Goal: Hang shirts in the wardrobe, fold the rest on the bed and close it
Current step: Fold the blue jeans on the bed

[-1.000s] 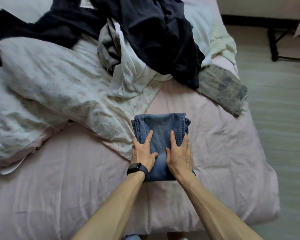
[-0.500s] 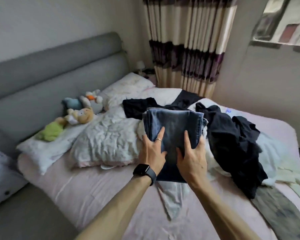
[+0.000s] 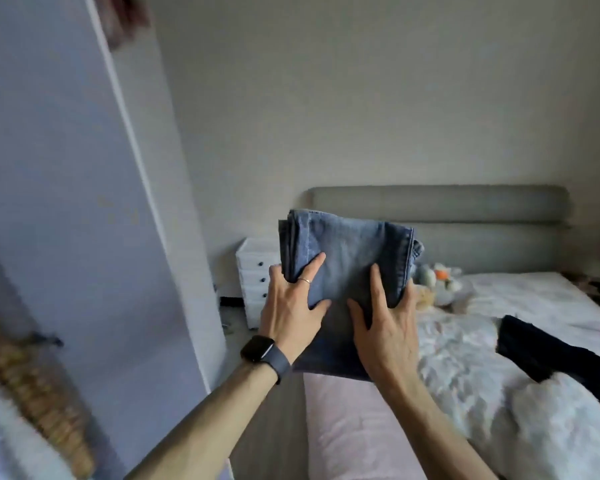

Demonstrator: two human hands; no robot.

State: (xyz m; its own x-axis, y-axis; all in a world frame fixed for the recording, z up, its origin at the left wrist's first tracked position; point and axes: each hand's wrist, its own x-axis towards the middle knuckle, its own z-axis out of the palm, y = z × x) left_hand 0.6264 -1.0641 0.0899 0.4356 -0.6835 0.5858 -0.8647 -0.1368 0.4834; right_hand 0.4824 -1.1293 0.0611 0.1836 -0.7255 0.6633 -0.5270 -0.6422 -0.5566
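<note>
Left hand (image 3: 293,306) grips the left edge of the folded jeans (image 3: 350,258): thumb and one finger lie flat on top, and the other fingers wrap round the edge, out of sight underneath. There is a ring (image 3: 305,280) on the top finger and a dark watch (image 3: 262,353) on that wrist. Right hand (image 3: 385,327) grips the right side the same way, with thumb and forefinger spread on top and the rest curled round the edge, mostly hidden.

The jeans are held up in the air at mid-frame, clear of the bed (image 3: 357,427). Their lower edge sits above the pink sheet's near corner. The underside is not visible, and the near end is dark and hard to read.

Behind the jeans is a grey padded headboard (image 3: 465,209), its lower left part covered by the denim. A white drawer unit (image 3: 253,271) stands left of centre, its right side hidden by the left hand and jeans. Soft toys (image 3: 433,275) lie right of the jeans, small and blurred, so I cannot tell what kinds they are.

A white rumpled quilt (image 3: 465,368) covers the right half of the bed. A dark garment (image 3: 541,351) lies on it at right, cut off by the frame edge, type unclear.

A tall pale panel (image 3: 66,202) fills the left of the frame; I cannot tell if it is a wardrobe door. At lower left is a blurred tan ribbed thing (image 3: 39,386) I cannot identify. At upper left a dark reddish smear is cut off at the top.
</note>
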